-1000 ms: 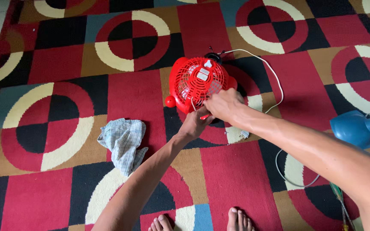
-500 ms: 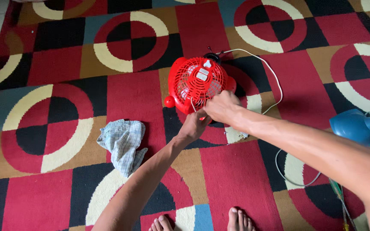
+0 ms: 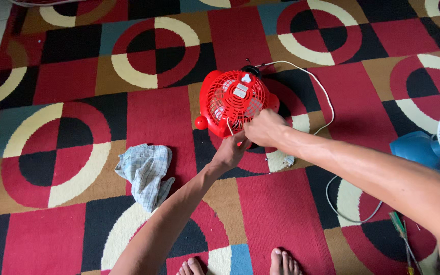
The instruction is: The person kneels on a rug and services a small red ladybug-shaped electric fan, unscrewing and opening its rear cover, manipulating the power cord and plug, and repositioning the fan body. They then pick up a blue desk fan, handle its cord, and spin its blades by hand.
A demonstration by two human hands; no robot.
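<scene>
a small round red plastic fan with a slotted grille (image 3: 236,102) lies face-up on a woven carpet of red, black and tan squares with cream rings (image 3: 67,76), its thin white cord (image 3: 315,81) curling off to the side. the left hand (image 3: 228,152) has its fingers curled against the fan's lower edge, while the right hand (image 3: 266,128) has its fingers bunched on the grille rim; whether either truly pinches something cannot be told. a crumpled pale checked cloth (image 3: 146,173) rests nearby, well apart from a blue plastic fan base (image 3: 417,150).

Single head view, steep downward, arm's-length over carpet (image 3: 67,76).
</scene>
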